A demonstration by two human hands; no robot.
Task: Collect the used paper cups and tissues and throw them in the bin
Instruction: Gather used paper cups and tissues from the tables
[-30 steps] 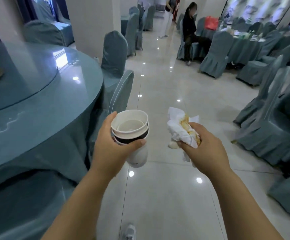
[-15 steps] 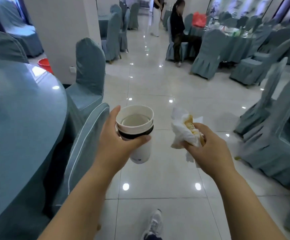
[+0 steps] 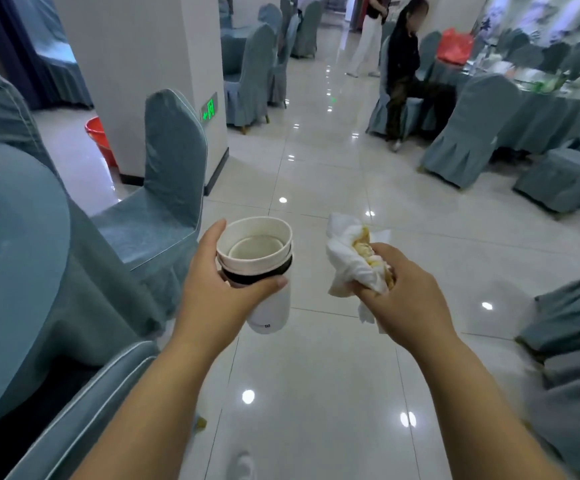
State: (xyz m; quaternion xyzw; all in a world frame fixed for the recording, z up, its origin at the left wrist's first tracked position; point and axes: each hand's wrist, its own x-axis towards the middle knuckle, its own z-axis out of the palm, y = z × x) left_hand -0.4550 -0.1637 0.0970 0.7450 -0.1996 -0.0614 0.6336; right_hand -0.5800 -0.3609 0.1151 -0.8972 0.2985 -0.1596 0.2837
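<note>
My left hand (image 3: pixel 212 289) grips a stack of nested white paper cups (image 3: pixel 264 271) with a black band, held upright over the tiled floor. My right hand (image 3: pixel 402 289) clutches a bunch of crumpled white tissues (image 3: pixel 350 258) with yellowish food scraps in them. Both are held out in front of me at chest height. A red bucket (image 3: pixel 99 140) stands on the floor at the left, behind a white pillar and partly hidden by it.
A round table with a blue cloth (image 3: pixel 21 254) and covered chairs (image 3: pixel 174 161) line my left. More covered chairs (image 3: pixel 472 129) stand at the right. A seated person (image 3: pixel 406 71) and a standing person are far ahead. The glossy aisle runs between.
I have walked forward along the aisle; the round table slid back on my left and the red bucket came further into view. Both hands keep their hold.
</note>
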